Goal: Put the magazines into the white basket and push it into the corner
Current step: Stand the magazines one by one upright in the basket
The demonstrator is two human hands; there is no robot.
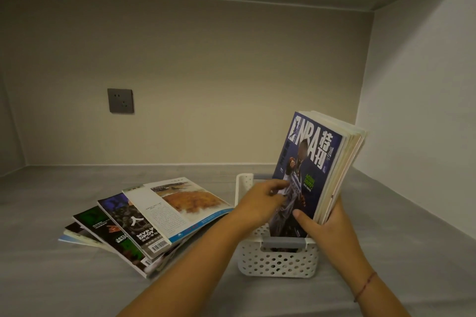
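A white perforated basket (277, 262) with a grey handle stands on the grey surface, right of centre. A bundle of magazines (319, 159), blue NBA cover facing me, stands upright in it and leans right. My right hand (322, 226) grips the bundle's lower edge, thumb on the cover. My left hand (260, 201) rests its fingers on the cover's lower left, above the basket's left wall. A fanned stack of several magazines (144, 219) lies flat to the left of the basket.
The surface (77, 291) is a deep shelf or counter with a back wall, a right side wall (417, 110) and a shelf above. The back right corner lies behind the basket. A grey wall socket (120, 100) sits on the back wall.
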